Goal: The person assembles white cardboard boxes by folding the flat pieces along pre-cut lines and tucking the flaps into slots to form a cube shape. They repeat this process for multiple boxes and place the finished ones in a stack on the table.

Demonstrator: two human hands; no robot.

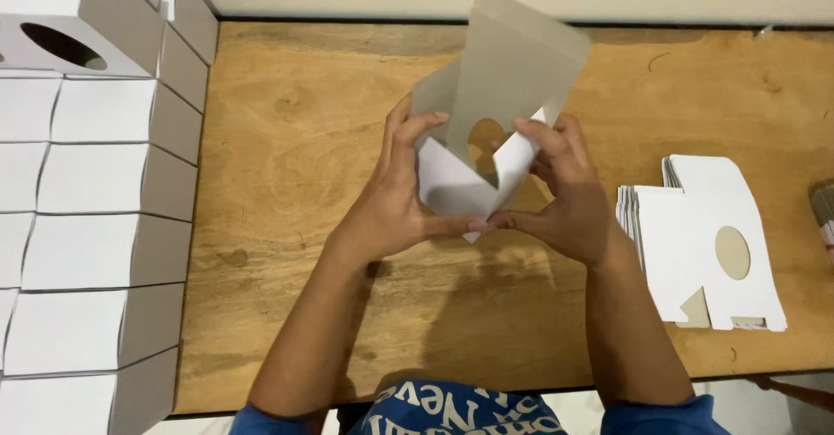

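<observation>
Both my hands hold a partly folded cardboard box blank (512, 70), grey inside and white outside, above the middle of the wooden table (295, 166). My left hand (395, 192) grips its left side, fingers on the grey panel and thumb under the white flaps. My right hand (565, 192) grips the right side, fingers pressing a white flap inward. The tall grey panel stands upright and tilts away from me. A round cut-out shows between the hands.
A stack of flat white box blanks (704, 244) with an oval hole lies on the table at the right. Several folded white boxes (95, 183) are piled along the left edge, one with a round hole on top.
</observation>
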